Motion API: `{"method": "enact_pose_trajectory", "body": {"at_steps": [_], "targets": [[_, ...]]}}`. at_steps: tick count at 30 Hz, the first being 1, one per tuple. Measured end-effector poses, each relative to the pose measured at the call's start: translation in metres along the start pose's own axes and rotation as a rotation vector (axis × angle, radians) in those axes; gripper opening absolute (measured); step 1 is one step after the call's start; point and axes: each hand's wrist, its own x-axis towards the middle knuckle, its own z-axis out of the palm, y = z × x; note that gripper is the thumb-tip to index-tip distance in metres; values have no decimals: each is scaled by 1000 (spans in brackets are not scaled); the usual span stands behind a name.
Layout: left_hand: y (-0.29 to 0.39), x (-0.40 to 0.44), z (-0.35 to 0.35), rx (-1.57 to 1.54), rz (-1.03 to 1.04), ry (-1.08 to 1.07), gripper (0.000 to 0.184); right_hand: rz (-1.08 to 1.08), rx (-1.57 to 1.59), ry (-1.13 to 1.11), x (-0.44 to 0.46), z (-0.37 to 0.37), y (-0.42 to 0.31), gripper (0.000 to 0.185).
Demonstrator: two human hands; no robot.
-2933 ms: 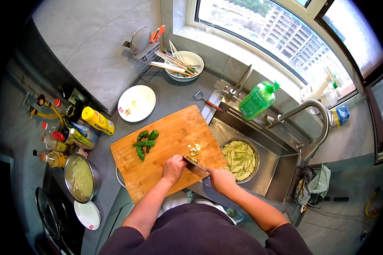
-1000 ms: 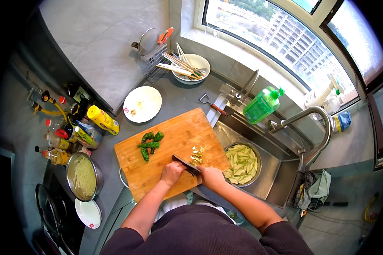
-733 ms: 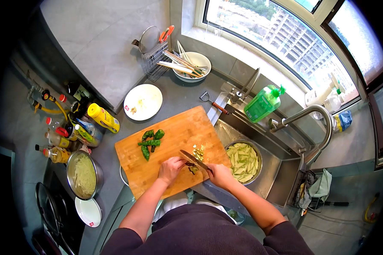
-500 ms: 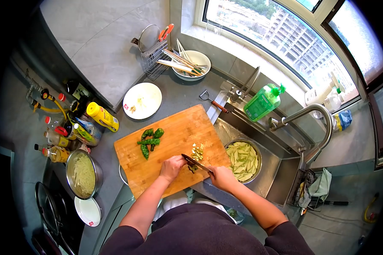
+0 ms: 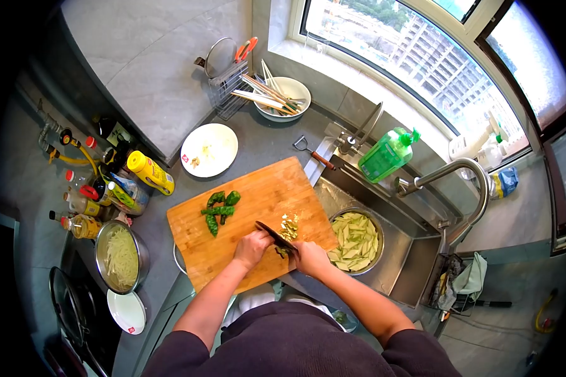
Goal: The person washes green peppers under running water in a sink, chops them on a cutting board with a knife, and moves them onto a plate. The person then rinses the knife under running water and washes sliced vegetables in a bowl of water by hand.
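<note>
head view: the knife [image 5: 274,235] is drawn nearer the left hand [image 5: 251,248], over the cutting board [image 5: 258,195].
the right hand [image 5: 310,258], closed around the handle end, has shifted inward over the last half second, carrying the tip farther past the left knuckles, which suggests slicing is still under way. the left hand's fingers bend at the blade; whether they pinch anything is hidden. dark pieces [image 5: 281,252] lie below the blade, chopped bits [image 5: 288,225] just beyond, green peppers [image 5: 211,211] apart to the left.
</note>
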Motion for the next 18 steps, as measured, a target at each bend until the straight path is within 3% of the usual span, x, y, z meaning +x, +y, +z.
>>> {"method": "enact_pose_trajectory", "body": {"at_steps": [2,5,12,18], "targets": [[-3,-3,1,6,8,11,15,19,28,16,3,0,-2,20],[-4,-1,-7,-7,34,-66,16,92,321,54,14,10,18,20],[2,8,-8,34,62,-70,17,-56,128,-61,-4,-37,16,20],[1,9,-1,15,91,-64,14,-46,-62,-132,-3,-39,22,20]]}}
